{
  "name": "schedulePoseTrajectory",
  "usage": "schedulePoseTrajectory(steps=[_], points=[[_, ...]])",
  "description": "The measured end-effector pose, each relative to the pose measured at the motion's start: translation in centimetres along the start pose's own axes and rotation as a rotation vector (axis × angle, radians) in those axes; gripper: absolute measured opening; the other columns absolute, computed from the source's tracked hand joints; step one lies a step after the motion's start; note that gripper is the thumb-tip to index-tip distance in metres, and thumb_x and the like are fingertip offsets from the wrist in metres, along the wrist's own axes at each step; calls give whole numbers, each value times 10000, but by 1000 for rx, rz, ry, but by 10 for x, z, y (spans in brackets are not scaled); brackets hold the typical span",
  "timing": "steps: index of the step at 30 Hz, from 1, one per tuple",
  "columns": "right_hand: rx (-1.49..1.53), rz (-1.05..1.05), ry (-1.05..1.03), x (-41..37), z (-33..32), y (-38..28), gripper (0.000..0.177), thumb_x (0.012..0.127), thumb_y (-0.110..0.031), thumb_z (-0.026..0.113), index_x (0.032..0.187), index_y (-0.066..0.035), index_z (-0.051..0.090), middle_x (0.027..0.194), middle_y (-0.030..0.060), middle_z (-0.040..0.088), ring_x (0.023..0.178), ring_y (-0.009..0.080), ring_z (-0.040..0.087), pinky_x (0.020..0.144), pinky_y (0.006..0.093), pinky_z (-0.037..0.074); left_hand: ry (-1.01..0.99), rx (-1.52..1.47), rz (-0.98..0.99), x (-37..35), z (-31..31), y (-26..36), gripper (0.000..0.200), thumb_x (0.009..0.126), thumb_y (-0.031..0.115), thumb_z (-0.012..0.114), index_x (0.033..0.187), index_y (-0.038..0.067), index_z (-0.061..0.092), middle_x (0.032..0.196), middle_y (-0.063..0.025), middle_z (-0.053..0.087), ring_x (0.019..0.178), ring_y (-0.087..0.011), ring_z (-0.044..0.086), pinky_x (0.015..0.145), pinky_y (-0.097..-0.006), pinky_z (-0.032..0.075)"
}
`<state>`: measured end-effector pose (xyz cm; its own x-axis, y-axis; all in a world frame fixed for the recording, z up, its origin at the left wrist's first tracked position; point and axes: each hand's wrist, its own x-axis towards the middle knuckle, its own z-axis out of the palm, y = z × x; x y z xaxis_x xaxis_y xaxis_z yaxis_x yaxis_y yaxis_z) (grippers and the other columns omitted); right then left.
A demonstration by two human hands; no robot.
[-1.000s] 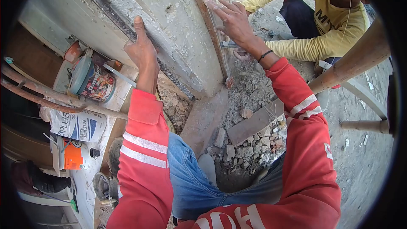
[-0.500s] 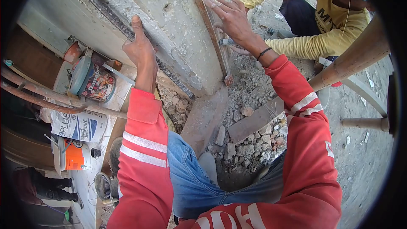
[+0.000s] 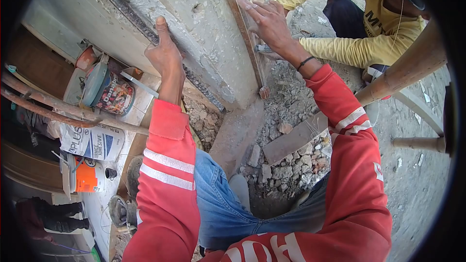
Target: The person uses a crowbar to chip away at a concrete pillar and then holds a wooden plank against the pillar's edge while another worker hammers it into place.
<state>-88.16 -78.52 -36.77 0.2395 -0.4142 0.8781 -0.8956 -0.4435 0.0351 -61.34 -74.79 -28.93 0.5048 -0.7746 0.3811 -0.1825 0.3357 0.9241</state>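
My left hand [image 3: 166, 56] is closed around a long dark metal bar [image 3: 131, 14] that runs slantwise along the left edge of a rough plastered column [image 3: 194, 34]. Its thumb points up, and the other fingers are mostly hidden. On the opposite edge, my right hand [image 3: 269, 24] presses against a narrow wooden strip [image 3: 242, 24], with its fingers stretched out and nothing seen in its grasp. Just below that hand, a grey metal piece [image 3: 262, 48] touches the strip near a co-worker's partly hidden hand. A string with a reddish lump [image 3: 264, 92] lies at the strip's lower end.
A crouching co-worker in a yellow shirt [image 3: 335, 51] is at the right. Rubble [image 3: 291, 165] and a flat board [image 3: 296, 138] lie around my feet. Bamboo poles [image 3: 403, 63] cross the right side. Buckets [image 3: 114, 94] and an adhesive bag [image 3: 94, 140] stand at the left.
The view has shifted slightly, so the column and both hands appear a little further right. Both hands keep their places on the column's edges. The co-worker's head has moved slightly.
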Motion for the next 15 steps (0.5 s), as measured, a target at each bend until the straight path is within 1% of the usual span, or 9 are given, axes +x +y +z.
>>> schedulePoseTrajectory(steps=[2, 4, 8, 11, 15], points=[[-5, 3, -8, 0, 0, -1, 1047, 802, -234, 842, 1655, -307, 239, 1558, -6, 535, 1315, 240, 586, 1124, 541, 358, -17, -7, 2, 1, -1, -1, 685, 849, 750, 711, 660, 174, 392, 524, 8, 383, 440, -145, 387, 430, -333, 350], [3, 8, -2, 1, 0, -1, 1052, 796, -235, 846, 1654, -305, 241, 1554, -1, 539, 1316, 236, 586, 1123, 542, 356, -3, 42, 51, 3, -1, -1, 812, 820, 813, 678, 553, 78, 463, 523, -37, 441, 452, -186, 462, 413, -386, 437], [0, 10, -3, 1, 1, 0, 1049, 799, -226, 842, 1655, -298, 240, 1557, 5, 537, 1316, 235, 586, 1124, 541, 350, -17, 33, 35, 3, -2, -3, 814, 816, 815, 681, 570, 67, 475, 535, -40, 443, 465, -190, 463, 426, -390, 437], [3, 3, -18, 1, -1, 0, 1047, 800, -219, 840, 1656, -290, 242, 1559, 9, 535, 1316, 235, 586, 1124, 542, 344, 12, 51, 44, 5, -1, -3, 819, 810, 819, 684, 588, 57, 480, 554, -47, 458, 481, -192, 469, 440, -400, 436], [13, 5, -7, 1, -2, -1, 1038, 801, -214, 835, 1654, -283, 248, 1554, 10, 542, 1322, 231, 583, 1118, 537, 343, -7, 42, 35, 4, -2, -3, 834, 806, 819, 688, 628, 25, 505, 576, -54, 478, 491, -192, 475, 445, -403, 436]])
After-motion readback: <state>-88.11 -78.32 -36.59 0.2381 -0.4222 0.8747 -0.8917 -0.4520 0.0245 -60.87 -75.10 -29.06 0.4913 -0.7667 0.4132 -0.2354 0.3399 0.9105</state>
